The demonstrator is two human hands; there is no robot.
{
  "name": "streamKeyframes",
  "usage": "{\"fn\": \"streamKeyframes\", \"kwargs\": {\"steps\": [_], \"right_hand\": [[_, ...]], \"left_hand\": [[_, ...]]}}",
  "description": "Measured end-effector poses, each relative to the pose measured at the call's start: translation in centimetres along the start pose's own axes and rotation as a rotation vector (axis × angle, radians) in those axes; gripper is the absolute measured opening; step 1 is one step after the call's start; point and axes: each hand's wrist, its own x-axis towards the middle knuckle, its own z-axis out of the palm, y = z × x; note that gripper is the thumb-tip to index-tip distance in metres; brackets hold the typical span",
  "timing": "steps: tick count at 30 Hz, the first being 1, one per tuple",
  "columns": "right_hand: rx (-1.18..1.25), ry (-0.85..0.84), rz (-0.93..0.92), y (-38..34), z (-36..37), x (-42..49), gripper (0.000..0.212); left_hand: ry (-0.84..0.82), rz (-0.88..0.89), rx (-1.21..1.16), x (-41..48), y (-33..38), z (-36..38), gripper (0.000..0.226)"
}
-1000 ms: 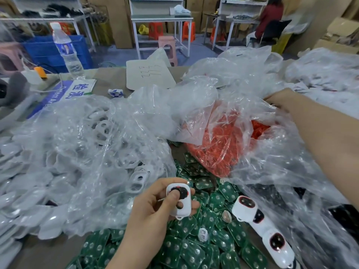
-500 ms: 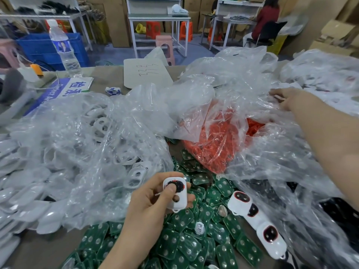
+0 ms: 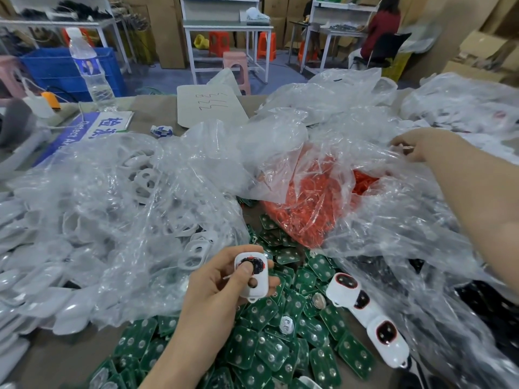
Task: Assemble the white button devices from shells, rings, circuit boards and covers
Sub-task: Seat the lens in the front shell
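Observation:
My left hand (image 3: 222,284) grips a white button device shell (image 3: 252,279) with a black and red round insert, thumb pressing on its face. My right hand (image 3: 421,146) reaches far right over the clear bag of orange-red rings (image 3: 314,209), fingers curled at the crinkled plastic; what they pinch is hard to make out. Green circuit boards (image 3: 269,352) lie heaped on the table below. Three assembled white devices (image 3: 365,307) with red-ringed black buttons lie in a row at the right of the boards. A clear bag of white shells (image 3: 118,220) fills the left.
More clear bags with white parts (image 3: 460,105) lie at the back right, black parts (image 3: 494,301) under plastic at the right. A water bottle (image 3: 91,68), a blue sign (image 3: 81,130) and a white card (image 3: 210,108) sit at the table's far side. A seated person (image 3: 379,26) works behind.
My right hand has moved right and back, off the ring bag's opening toward the far plastic. My left hand keeps hold of the white device, thumb shifted onto its black button.

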Motion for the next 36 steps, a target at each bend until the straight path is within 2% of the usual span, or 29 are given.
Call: {"fn": "streamKeyframes", "kwargs": {"steps": [2, 4, 7, 9, 11, 16, 19, 22, 24, 26, 30, 33, 36], "right_hand": [[0.141, -0.014, -0.005, 0.3, -0.6, 0.7, 0.023], [0.418, 0.000, 0.096, 0.6, -1.3, 1.3, 0.022], [0.635, 0.055, 0.180, 0.8, -2.0, 1.7, 0.030], [0.728, 0.113, 0.147, 0.4, -2.4, 1.6, 0.030], [0.822, 0.155, 0.047, -0.5, -2.9, 0.2, 0.021], [0.720, 0.131, -0.320, -2.7, -2.5, -7.7, 0.015], [0.570, -0.068, -0.561, -2.3, -1.2, -16.4, 0.016], [0.342, -0.321, -0.676, 1.5, 0.8, -26.0, 0.007], [0.225, -0.393, -0.657, 4.7, 3.6, -30.9, 0.017], [0.322, -0.457, -0.565, 7.6, 6.9, -33.6, 0.016], [0.629, -0.468, -0.307, 11.0, 11.9, -35.0, 0.012], [0.810, -0.480, -0.237, 11.6, 13.3, -35.4, 0.012], [0.852, -0.471, -0.217, 11.4, 13.5, -35.3, 0.013]], "left_hand": [[0.002, -0.002, 0.005, 0.0, -0.1, 0.0, 0.022], [0.002, 0.000, 0.022, 0.0, -0.1, -0.1, 0.022], [0.000, 0.003, 0.049, 0.0, -0.4, -0.2, 0.023], [-0.005, -0.011, 0.060, 0.1, -0.7, -0.3, 0.031], [-0.019, -0.038, 0.059, 0.2, -0.8, -0.4, 0.034], [-0.015, -0.103, -0.051, 0.6, -1.3, -0.8, 0.032], [0.002, -0.120, -0.148, 0.7, -1.4, -1.0, 0.028], [0.031, -0.142, -0.219, 0.7, -1.2, -0.8, 0.030], [0.040, -0.144, -0.215, 0.7, -1.1, -0.7, 0.030], [0.037, -0.128, -0.180, 0.6, -1.0, -0.7, 0.029], [0.027, -0.104, -0.079, 0.4, -1.0, -0.6, 0.027], [0.034, -0.091, -0.051, 0.2, -1.0, -0.6, 0.026], [0.033, -0.086, -0.074, 0.2, -1.0, -0.6, 0.027]]}}
